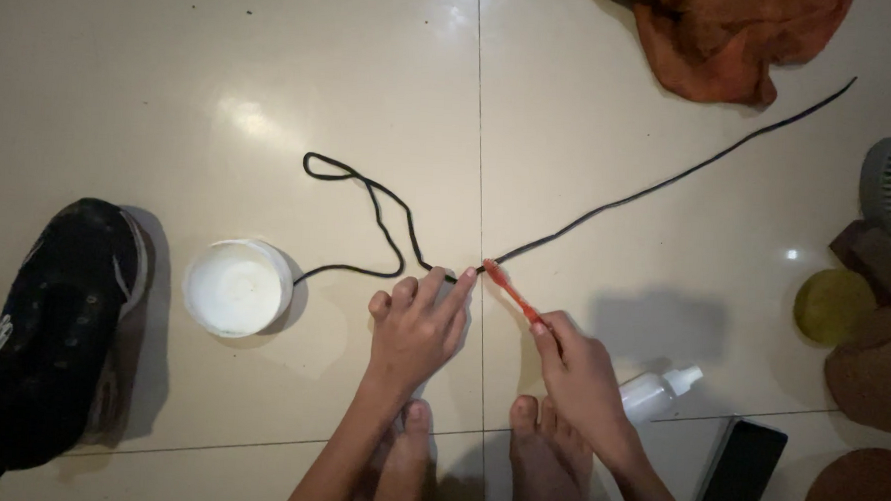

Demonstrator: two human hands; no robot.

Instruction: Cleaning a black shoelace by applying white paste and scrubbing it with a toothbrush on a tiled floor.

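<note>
— Pale glossy floor tiles fill the view, and you sit on them with your bare feet tucked under your wrists. How far along would you say you are?

— Midway, as a guess. Your left hand lies flat with its fingers stretched out, pressing the black shoelace to the floor right at the grout line. Your right hand is closed around the handle of an orange toothbrush, and the bristle end sits on the lace just beside your left fingertips.

— So what looks done, and what is left?

— I can't tell clean lace from dirty in this dim light. One stretch runs off to the upper right toward the orange cloth; the other loops left and ends by the tub. The black shoe lies on its side at the far left, laceless as far as I can see (and untouched at this moment).

— And the containers?

— A round white tub stands open near the shoe, with something pale and whitish inside; liquid or paste, I can't say. A small clear bottle with a white cap lies behind your right wrist, contents unreadable. A dark phone lies beside it.
</note>
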